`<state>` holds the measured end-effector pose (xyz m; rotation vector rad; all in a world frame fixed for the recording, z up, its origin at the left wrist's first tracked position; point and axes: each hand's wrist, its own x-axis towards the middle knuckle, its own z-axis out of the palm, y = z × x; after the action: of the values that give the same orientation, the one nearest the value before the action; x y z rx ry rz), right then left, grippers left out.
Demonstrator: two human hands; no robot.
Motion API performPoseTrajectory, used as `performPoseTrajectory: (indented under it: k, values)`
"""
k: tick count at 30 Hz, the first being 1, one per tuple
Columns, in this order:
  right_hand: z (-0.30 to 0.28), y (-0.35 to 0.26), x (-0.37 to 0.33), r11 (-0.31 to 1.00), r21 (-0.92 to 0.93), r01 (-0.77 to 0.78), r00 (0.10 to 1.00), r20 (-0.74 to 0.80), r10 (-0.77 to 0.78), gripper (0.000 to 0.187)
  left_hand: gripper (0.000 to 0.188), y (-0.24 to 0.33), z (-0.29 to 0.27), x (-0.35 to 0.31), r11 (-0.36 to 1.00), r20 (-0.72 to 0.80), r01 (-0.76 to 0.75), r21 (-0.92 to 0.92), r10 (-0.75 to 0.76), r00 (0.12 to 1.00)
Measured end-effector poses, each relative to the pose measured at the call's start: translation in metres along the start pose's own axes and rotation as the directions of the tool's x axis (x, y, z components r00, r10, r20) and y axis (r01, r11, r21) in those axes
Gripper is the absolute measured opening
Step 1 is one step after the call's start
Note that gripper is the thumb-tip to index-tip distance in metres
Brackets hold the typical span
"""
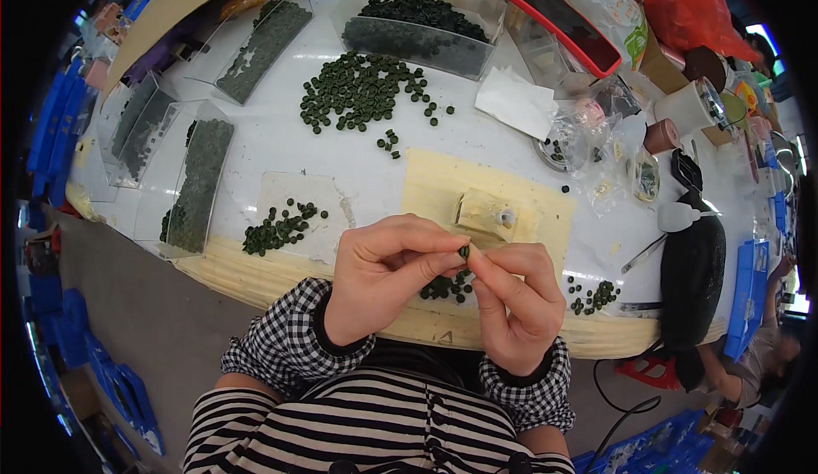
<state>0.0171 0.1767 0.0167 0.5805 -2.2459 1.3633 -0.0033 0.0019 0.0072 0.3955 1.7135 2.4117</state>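
Note:
Close to the table's front edge, my left hand (383,274) and my right hand (515,299) meet fingertip to fingertip. Between them they pinch one small dark green round piece (464,252), with the thumb and forefinger of each hand pressed on it. Under and behind my fingers lies a small heap of the same dark green pieces (443,287), partly hidden by my hands. Just beyond my hands stands a small yellowish block fixture (486,212) with a round metal part on top, on a pale yellow sheet (545,206).
Clear bins (417,48) of dark pieces stand at the back and left. A large loose pile (362,91) and smaller heaps (281,225) lie on the white table. Right are a white tissue (515,103), a red-cased phone (558,24), tweezers (643,253) and a black cushion (694,270).

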Motion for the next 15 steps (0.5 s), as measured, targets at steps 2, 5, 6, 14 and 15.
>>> performPoseTrajectory:
  k: [2,5,6,14,15]
  values:
    - [0.0002,0.0000,0.0000,1.000,0.005,0.002,1.000,-0.004,-0.002,0.033,0.021,0.0002,0.0002,0.0000,1.000,0.002,0.004,-0.002,-0.004,1.000]
    - [0.0012,0.0002,-0.0006,1.000,0.016,-0.002,1.000,-0.010,0.002,0.034,0.021,-0.0004,0.0004,0.0000,1.000,0.003,-0.001,-0.017,0.001,1.000]
    - [0.0012,0.0003,-0.0008,1.000,0.020,-0.005,1.000,-0.012,0.005,0.034,0.021,-0.0002,0.0010,0.0003,1.000,0.004,-0.001,-0.020,0.001,1.000]
    - [0.0016,-0.0009,-0.0027,0.998,0.054,-0.029,0.999,-0.013,0.030,0.036,0.022,0.0003,0.0016,0.0000,1.000,0.009,-0.011,-0.011,0.011,1.000]
    - [0.0018,-0.0010,-0.0029,0.998,0.058,-0.031,0.999,-0.016,0.032,0.036,0.023,0.0010,0.0020,0.0000,1.000,0.009,-0.008,-0.013,0.008,1.000]
